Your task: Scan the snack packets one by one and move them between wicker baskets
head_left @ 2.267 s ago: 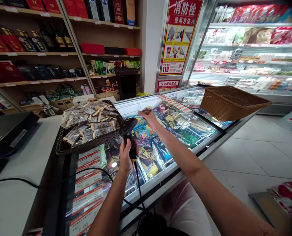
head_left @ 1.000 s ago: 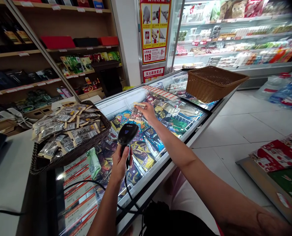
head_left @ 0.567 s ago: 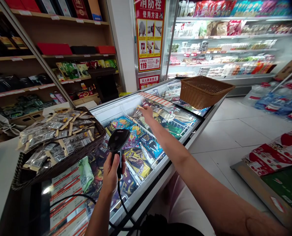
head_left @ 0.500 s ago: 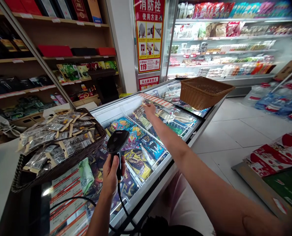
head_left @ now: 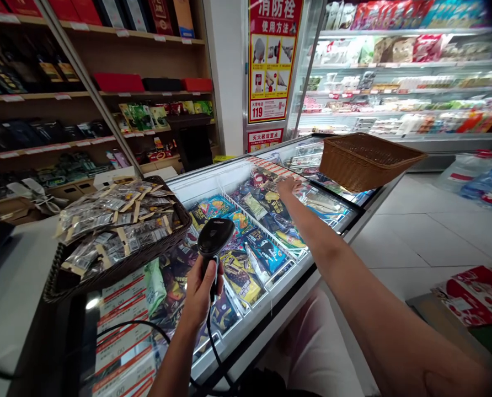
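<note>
My left hand [head_left: 204,284] is wrapped round the handle of a black barcode scanner [head_left: 215,237], its head held above the open part of a chest freezer [head_left: 272,302]. From the scanner a black cable hangs down. My right arm reaches across to the far side, where my right hand [head_left: 289,186] is at the edge of the freezer's sliding glass lid [head_left: 331,201]; its fingers look curled there, though small in view. Under the opening, white wire baskets hold ice cream packets, among them a yellow packet [head_left: 241,275] and a blue packet [head_left: 265,248].
A dark wicker basket [head_left: 51,284] heaped with small clear packets stands at the left, beside price labels [head_left: 119,331] on the freezer's near end. An empty brown wicker basket [head_left: 362,165] rests on the far right. Shelves, a fire poster [head_left: 273,60] and water bottles [head_left: 469,171] surround the freezer.
My right hand has moved right with the glass lid's edge, uncovering more of the packets in the farther wire basket. The view has shifted slightly left; the scanner stays in my left hand.
</note>
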A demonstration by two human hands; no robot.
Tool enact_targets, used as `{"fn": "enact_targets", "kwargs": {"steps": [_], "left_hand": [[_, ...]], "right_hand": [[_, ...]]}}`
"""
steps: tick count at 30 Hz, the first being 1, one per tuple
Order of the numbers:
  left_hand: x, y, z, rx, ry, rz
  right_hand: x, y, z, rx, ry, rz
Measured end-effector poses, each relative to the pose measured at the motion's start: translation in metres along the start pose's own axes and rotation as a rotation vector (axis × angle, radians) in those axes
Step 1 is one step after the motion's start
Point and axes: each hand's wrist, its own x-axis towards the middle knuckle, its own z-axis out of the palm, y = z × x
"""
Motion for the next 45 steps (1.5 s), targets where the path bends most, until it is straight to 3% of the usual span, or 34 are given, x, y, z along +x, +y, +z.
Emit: {"fn": "enact_targets", "kwargs": {"steps": [2, 4, 8, 10, 11, 14, 16, 19, 24, 28, 32, 38, 43, 45], "left_hand": [[0.0, -0.003, 0.0, -0.027, -0.002, 0.02], [0.0, -0.005, 0.0, -0.071, 0.017, 0.046], [-0.002, -0.004, -0.001, -0.145, 0.124, 0.07], [-0.003, -0.001, -0.002, -0.162, 0.164, 0.097], [-0.003, 0.0, -0.003, -0.169, 0.175, 0.112], [-0.002, 0.0, -0.005, -0.198, 0.195, 0.146], [-0.001, -0.001, -0.006, -0.22, 0.186, 0.161], [0.0, -0.001, -0.005, -0.223, 0.159, 0.164], [0.001, -0.001, -0.003, -0.211, 0.167, 0.129], [0.004, -0.005, -0.003, -0.219, 0.175, 0.095], [0.004, -0.007, -0.002, -0.173, 0.136, 0.034], [0.005, -0.008, 0.0, -0.118, 0.096, 0.017], [0.008, -0.01, -0.003, -0.115, 0.092, -0.001], [0.008, -0.007, -0.004, -0.114, 0.086, -0.019]], "right_hand": [[-0.015, 0.004, 0.02, -0.059, 0.117, -0.059], [-0.037, 0.003, 0.051, -0.093, 0.089, -0.19], [-0.095, -0.014, 0.131, -0.079, -0.359, -0.495], [-0.124, -0.028, 0.174, -0.102, -0.725, -0.778], [-0.138, -0.035, 0.193, -0.123, -0.83, -0.877], [-0.165, -0.057, 0.234, -0.215, -0.951, -0.923], [-0.172, -0.067, 0.244, -0.179, -1.038, -0.893], [-0.168, -0.072, 0.233, 0.094, -1.09, -0.743], [-0.144, -0.053, 0.17, 0.469, -0.691, -0.065], [-0.127, -0.024, 0.112, 0.58, -0.607, 0.222], [-0.118, 0.003, 0.079, 0.577, -0.6, 0.311], [-0.114, 0.015, 0.078, 0.562, -0.553, 0.335], [-0.112, 0.013, 0.068, 0.469, -0.796, 0.266], [-0.109, 0.012, 0.061, 0.384, -0.771, 0.229]]}}
